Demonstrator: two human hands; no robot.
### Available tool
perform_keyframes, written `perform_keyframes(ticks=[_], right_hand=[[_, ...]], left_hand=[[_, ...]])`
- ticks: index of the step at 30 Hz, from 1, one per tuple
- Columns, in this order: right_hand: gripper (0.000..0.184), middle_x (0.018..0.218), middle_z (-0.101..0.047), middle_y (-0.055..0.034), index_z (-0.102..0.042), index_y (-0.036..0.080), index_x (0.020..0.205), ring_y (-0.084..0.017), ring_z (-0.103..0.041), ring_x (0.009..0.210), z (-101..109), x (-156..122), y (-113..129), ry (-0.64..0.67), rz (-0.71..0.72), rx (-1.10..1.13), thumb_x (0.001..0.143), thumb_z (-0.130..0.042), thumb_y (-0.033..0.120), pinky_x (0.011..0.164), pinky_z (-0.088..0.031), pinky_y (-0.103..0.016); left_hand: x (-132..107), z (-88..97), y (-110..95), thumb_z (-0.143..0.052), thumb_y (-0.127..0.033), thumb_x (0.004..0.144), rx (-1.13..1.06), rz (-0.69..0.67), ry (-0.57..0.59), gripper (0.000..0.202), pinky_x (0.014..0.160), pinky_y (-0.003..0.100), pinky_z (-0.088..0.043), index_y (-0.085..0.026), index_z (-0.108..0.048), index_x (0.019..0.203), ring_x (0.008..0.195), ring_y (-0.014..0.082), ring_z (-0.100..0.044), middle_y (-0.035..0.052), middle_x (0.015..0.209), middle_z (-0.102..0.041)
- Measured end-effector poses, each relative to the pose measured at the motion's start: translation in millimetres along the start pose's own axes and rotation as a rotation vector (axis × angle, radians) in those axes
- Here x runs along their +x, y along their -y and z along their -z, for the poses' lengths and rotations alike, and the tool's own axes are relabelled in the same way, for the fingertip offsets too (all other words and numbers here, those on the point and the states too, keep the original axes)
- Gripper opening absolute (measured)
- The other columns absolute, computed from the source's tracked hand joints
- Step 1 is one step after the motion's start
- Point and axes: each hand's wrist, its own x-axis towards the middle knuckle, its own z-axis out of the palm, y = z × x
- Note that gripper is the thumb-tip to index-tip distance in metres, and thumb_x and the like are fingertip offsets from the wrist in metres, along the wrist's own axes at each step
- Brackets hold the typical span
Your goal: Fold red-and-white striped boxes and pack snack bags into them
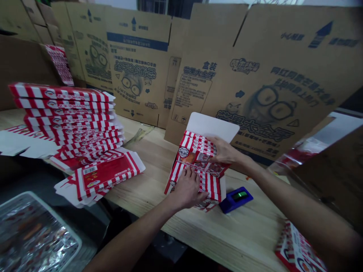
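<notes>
A red-and-white striped carton [168, 184] stands on the table with its white flap [214, 126] raised at the back. Striped snack packets [195, 145] with a cartoon face fill it in rows. My left hand [187, 189] is closed over the front row, fingers on top and thumb stretched along the near side. At the right end, my right hand [224, 153] grips the packets of the back row, fingers bent round them. Its fingertips are partly hidden. Just right of the carton lies a blue tape dispenser [236, 199] with a green roll.
Flattened striped cartons [70, 113] form a leaning stack on the left, some overhanging the table edge [136, 206]. Below it is a plastic bin [78, 241] of shiny packets. Large cardboard boxes [198, 49] wall the back. Another striped box [297, 249] sits at lower right.
</notes>
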Motion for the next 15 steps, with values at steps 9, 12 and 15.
perform_keyframes(ticks=[9,12,15], right_hand=[[0.087,0.137,-0.049,-0.0136,-0.045,0.019,0.136,-0.036,-0.047,0.125,-22,-17,-36,-0.005,-0.034,0.159,0.056,-0.078,0.029,0.107,-0.036,-0.051],[0.093,0.143,-0.044,-0.0143,-0.042,0.021,0.140,-0.037,-0.042,0.130,-26,-22,-39,0.001,-0.010,0.168,0.056,-0.079,0.031,0.110,-0.031,-0.055],[0.096,0.146,-0.042,-0.0138,-0.041,0.020,0.141,-0.037,-0.038,0.133,-20,-25,-33,0.015,-0.016,0.232,0.055,-0.081,0.034,0.112,-0.029,-0.055]], left_hand=[[0,-3.9,1,-0.034,-0.063,0.088,0.040,-0.026,-0.036,0.079,0.109,0.052,-0.028,0.002,-0.052,0.129,0.132,0.0413,-0.040,0.0292,0.136,-0.051],[0,-3.0,0,-0.033,-0.062,0.088,0.020,-0.029,-0.028,0.079,0.108,0.054,-0.028,0.003,-0.052,0.129,0.131,0.0438,-0.040,0.0300,0.134,-0.051],[0,-2.1,-1,-0.033,-0.063,0.088,0.008,-0.039,-0.026,0.079,0.107,0.055,-0.027,0.003,-0.055,0.126,0.130,0.0456,-0.040,0.0307,0.134,-0.051]])
